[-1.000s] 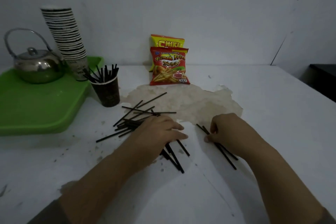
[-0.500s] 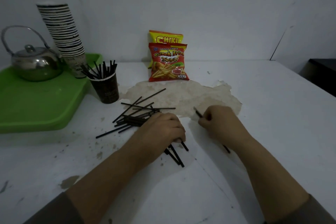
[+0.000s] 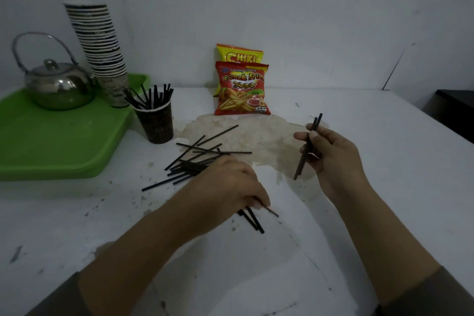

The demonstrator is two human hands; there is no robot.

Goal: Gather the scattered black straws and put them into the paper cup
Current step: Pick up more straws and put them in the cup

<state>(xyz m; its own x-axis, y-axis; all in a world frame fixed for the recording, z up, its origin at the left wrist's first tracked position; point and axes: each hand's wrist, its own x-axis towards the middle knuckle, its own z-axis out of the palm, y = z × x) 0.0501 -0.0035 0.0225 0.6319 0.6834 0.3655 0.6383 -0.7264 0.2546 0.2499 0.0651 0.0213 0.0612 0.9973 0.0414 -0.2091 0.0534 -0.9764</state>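
Note:
A dark paper cup [image 3: 155, 123] stands on the white table beside the green tray, with several black straws sticking out of it. More black straws [image 3: 202, 155] lie scattered in a loose pile right of the cup. My left hand [image 3: 230, 185] rests on the near end of that pile, fingers curled over a few straws [image 3: 252, 220] that poke out toward me. My right hand [image 3: 331, 154] is lifted off the table and grips two or three black straws [image 3: 307, 146], held nearly upright.
A green tray [image 3: 56, 146] at the left carries a metal kettle [image 3: 57, 84] and a tall stack of paper cups [image 3: 98, 49]. Two snack bags [image 3: 242, 87] lean against the back wall. A brownish stain [image 3: 256, 136] spreads mid-table. A dark object [image 3: 454, 110] sits past the table's right edge.
My right hand picked its straws up off the table and raised them up and away from me. My left hand closed its fingers over the straws under it.

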